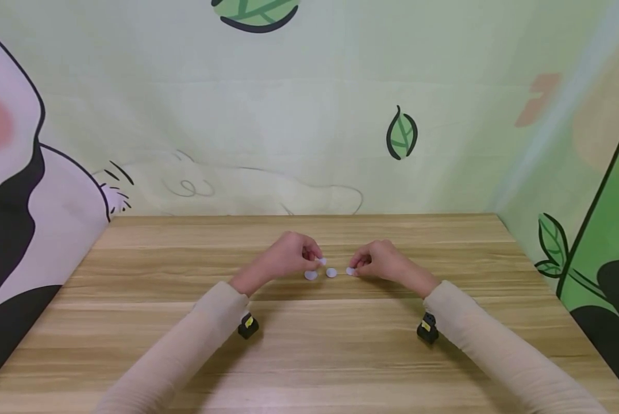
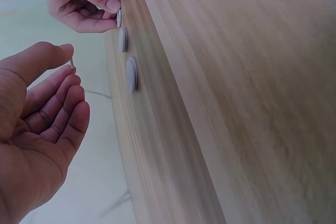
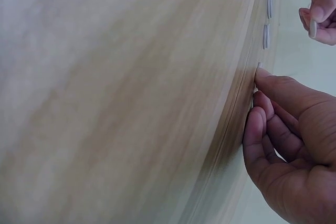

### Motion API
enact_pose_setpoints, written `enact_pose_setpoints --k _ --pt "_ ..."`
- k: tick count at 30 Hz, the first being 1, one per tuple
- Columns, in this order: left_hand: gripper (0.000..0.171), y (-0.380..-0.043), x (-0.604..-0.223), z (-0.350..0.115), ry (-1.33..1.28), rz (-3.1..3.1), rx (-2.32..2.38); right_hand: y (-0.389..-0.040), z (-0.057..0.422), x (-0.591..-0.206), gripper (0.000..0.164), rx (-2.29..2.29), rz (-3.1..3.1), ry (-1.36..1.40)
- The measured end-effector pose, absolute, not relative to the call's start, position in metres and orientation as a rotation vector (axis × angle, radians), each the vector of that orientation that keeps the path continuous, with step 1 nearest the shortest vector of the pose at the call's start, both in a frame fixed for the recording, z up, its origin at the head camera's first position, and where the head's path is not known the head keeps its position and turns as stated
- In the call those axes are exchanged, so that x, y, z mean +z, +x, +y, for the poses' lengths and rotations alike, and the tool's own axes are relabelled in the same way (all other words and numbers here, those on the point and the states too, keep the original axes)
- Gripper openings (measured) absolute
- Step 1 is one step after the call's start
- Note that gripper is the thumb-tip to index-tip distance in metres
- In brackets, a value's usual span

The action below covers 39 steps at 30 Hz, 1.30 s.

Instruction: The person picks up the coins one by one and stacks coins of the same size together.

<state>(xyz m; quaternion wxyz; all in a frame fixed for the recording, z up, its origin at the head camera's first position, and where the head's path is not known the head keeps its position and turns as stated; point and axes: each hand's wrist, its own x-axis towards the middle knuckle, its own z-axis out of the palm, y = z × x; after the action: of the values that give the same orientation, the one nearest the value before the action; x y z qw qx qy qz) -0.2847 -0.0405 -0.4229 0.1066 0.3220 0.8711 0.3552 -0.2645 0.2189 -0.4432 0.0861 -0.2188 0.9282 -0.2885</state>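
Head cam: your left hand pinches one small white disc just off the wooden table; your right hand pinches another at the surface. Two more lie between.
L wrist: disc edge-on in fingertips for lifting.
R wrist: fingertips low. Four discs total.

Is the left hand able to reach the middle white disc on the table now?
Probably yes. The left hand already pinches one small white disc, but the middle disc lies bare on the table just beside its fingertips, with nothing between.
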Motion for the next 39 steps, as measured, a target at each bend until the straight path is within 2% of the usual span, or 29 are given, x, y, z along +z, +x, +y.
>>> enact_pose_setpoints --k 39 --pt "0.007 -0.293 -0.437 0.022 0.953 2.557 0.812 -0.266 0.22 -0.443 0.006 -0.886 2.75 -0.637"
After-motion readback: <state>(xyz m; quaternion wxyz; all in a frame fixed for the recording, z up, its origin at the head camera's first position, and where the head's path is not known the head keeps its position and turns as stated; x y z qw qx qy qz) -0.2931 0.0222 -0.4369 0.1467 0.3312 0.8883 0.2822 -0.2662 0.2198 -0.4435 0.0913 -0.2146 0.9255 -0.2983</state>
